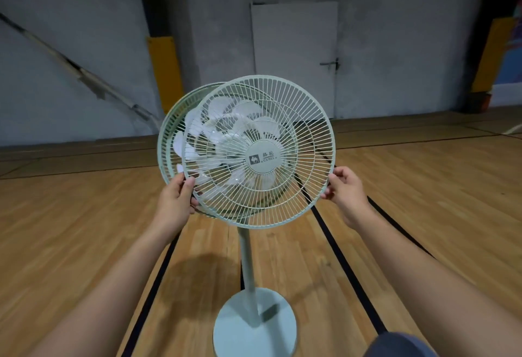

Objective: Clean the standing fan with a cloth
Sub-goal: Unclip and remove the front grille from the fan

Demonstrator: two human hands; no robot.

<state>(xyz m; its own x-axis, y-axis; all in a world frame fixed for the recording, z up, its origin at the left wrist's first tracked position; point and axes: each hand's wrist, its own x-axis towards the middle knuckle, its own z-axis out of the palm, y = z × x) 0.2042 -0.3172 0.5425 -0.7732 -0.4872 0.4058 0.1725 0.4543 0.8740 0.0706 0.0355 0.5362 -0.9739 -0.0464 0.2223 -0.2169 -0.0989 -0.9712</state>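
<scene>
A pale green standing fan stands on the wooden floor, with a thin pole and a round base. Its front grille, with a round badge at its centre, is off the fan head and held a little in front of it, shifted right. Behind it sit the rear grille and the white blades. My left hand grips the grille's lower left rim. At the lower right rim, my right hand holds the grille with curled fingers. No cloth is in view.
The wooden sports floor carries black lines running toward me. A grey wall with a white door and yellow padded posts stands behind the fan. My knee shows at the bottom right.
</scene>
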